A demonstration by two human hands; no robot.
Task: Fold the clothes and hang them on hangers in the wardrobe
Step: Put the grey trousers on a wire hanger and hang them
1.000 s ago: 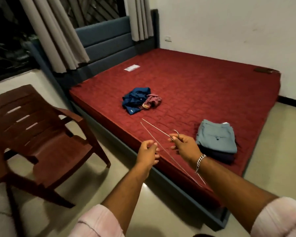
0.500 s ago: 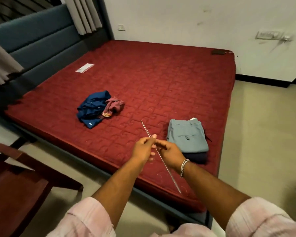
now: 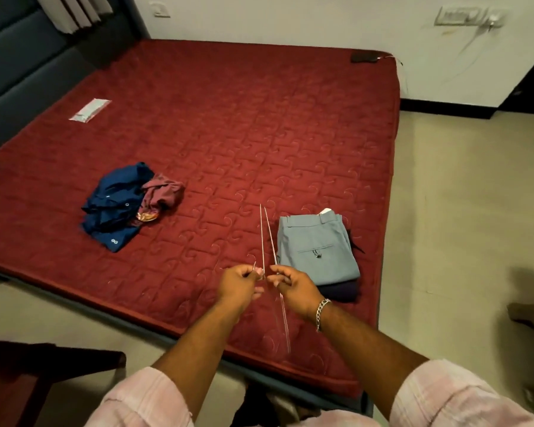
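Observation:
A thin silver wire hanger (image 3: pixel 267 238) is held edge-on over the near part of the red mattress (image 3: pixel 244 118). My left hand (image 3: pixel 239 286) pinches it by the hook. My right hand (image 3: pixel 293 286), with a chain bracelet on the wrist, pinches the wire just right of that. Folded grey-blue trousers (image 3: pixel 316 249) lie on a dark folded garment (image 3: pixel 339 292) to the right of my hands. A crumpled blue shirt (image 3: pixel 114 211) and a maroon cloth (image 3: pixel 164 194) lie in a heap to the left.
A small white packet (image 3: pixel 90 110) lies far left on the mattress, and a dark phone (image 3: pixel 366 57) at its far right corner. A brown chair's (image 3: pixel 28 380) edge shows at bottom left. A blue headboard (image 3: pixel 19 63) and curtains (image 3: pixel 74 10) stand at left, tiled floor (image 3: pixel 460 211) at right.
My view has swung right and closer to the bed, so the chair has nearly left the frame. The hanger has turned from slanting to nearly upright, edge-on, still held in both hands.

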